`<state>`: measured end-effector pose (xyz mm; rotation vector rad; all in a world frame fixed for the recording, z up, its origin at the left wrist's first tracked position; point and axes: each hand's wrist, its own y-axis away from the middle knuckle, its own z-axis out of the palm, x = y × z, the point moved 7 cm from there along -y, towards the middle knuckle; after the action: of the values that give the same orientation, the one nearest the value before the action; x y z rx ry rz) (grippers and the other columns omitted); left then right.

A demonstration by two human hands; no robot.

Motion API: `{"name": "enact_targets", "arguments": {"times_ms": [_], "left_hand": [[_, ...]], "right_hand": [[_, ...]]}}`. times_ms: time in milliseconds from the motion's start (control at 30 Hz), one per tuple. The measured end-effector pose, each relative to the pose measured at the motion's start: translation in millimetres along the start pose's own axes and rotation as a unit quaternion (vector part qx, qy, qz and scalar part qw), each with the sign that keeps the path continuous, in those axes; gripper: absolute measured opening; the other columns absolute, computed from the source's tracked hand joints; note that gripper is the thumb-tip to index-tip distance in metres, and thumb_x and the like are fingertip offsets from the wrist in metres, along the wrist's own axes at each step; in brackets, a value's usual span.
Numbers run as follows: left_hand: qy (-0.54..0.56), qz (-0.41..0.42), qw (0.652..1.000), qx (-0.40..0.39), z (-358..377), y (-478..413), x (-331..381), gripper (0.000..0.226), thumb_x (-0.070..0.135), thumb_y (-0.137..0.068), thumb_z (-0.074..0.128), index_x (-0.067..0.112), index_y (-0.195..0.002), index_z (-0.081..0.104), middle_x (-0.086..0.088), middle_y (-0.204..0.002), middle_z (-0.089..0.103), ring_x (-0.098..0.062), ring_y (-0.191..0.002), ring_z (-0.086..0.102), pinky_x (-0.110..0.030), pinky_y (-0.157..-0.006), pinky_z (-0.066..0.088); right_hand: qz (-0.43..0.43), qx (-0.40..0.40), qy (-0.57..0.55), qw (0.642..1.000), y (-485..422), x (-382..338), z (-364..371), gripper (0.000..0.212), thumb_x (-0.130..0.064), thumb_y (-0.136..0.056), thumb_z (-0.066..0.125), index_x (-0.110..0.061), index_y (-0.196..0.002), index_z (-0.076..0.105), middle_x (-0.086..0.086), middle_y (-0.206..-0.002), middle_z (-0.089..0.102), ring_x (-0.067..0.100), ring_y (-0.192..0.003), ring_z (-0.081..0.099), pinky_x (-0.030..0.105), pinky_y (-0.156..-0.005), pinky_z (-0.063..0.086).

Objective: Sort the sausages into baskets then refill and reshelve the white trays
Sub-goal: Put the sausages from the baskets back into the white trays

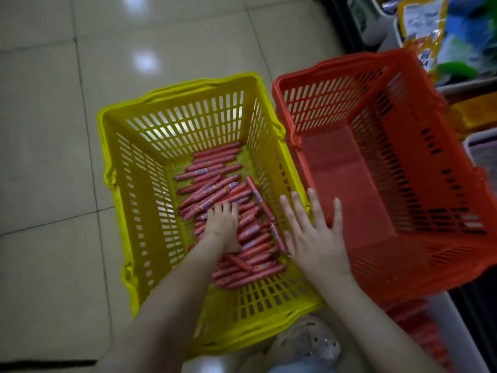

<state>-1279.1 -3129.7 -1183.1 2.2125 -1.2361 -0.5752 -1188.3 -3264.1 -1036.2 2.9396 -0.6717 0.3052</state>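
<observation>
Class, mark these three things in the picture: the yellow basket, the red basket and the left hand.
yellow basket (242, 329), head view, on its near wall.
red basket (344, 179), head view, on its bare floor.
left hand (223, 227), head view, on the back of the hand.

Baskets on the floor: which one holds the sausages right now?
The yellow basket, on the left: red-wrapped sausages cover its floor, and the left hand rests on them. The red basket beside it shows only bare floor.
</observation>
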Motion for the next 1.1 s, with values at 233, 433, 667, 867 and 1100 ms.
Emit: {"name": "enact_targets", "arguments": {"times_ms": [233,433,667,867,1100], "left_hand": [[0.012,0.057,0.998,0.029,1,15,15,0.052,0.024,-0.085,0.061,0.006,-0.127,0.036,-0.013,-0.120,0.055,-0.029,-0.107,0.059,-0.036,-0.083,0.048],[-0.062,0.087,0.978,0.181,-70,60,20,0.040,0.018,-0.065,0.075,0.009,-0.100,0.060,-0.006,-0.083,0.061,-0.021,-0.071,0.063,-0.029,-0.058,0.048],[0.027,0.142,0.920,0.365,-219,125,33,0.052,0.022,-0.049,0.084,0.007,-0.086,0.050,-0.010,-0.069,0.057,-0.029,-0.055,0.058,-0.030,-0.045,0.044],[0.125,0.283,0.798,0.517,-340,235,115,0.062,0.015,-0.054,0.081,0.002,-0.102,0.043,-0.019,-0.078,0.060,-0.036,-0.065,0.061,-0.037,-0.054,0.054],[0.147,0.490,0.617,0.599,-392,423,321,0.063,0.021,-0.059,0.077,-0.002,-0.110,0.047,-0.016,-0.086,0.064,-0.032,-0.073,0.062,-0.035,-0.065,0.048]], "right_hand": [[-0.001,-0.001,0.001,1.000,-1,1,-2,0.067,-0.040,-0.087,0.041,-0.014,-0.149,0.031,0.006,-0.151,0.036,0.031,-0.143,0.021,0.060,-0.112,0.004],[0.012,-0.017,-0.115,0.993,5,11,-18,0.085,-0.037,-0.074,0.052,-0.019,-0.150,0.019,0.007,-0.154,0.031,0.022,-0.144,0.016,0.051,-0.113,-0.002],[0.190,0.066,-0.433,0.879,63,105,-117,0.092,-0.019,-0.076,0.058,-0.013,-0.147,0.000,0.016,-0.156,0.015,0.028,-0.144,0.014,0.033,-0.117,0.009],[0.222,0.091,-0.448,0.861,156,182,-215,0.098,-0.016,-0.086,0.068,-0.035,-0.140,-0.012,0.000,-0.157,0.005,0.012,-0.145,0.003,0.021,-0.113,0.006],[0.346,0.193,-0.568,0.721,313,241,-300,0.058,-0.005,-0.086,0.067,-0.023,-0.132,0.036,-0.017,-0.130,0.045,0.006,-0.131,0.038,0.017,-0.108,0.027]]}}
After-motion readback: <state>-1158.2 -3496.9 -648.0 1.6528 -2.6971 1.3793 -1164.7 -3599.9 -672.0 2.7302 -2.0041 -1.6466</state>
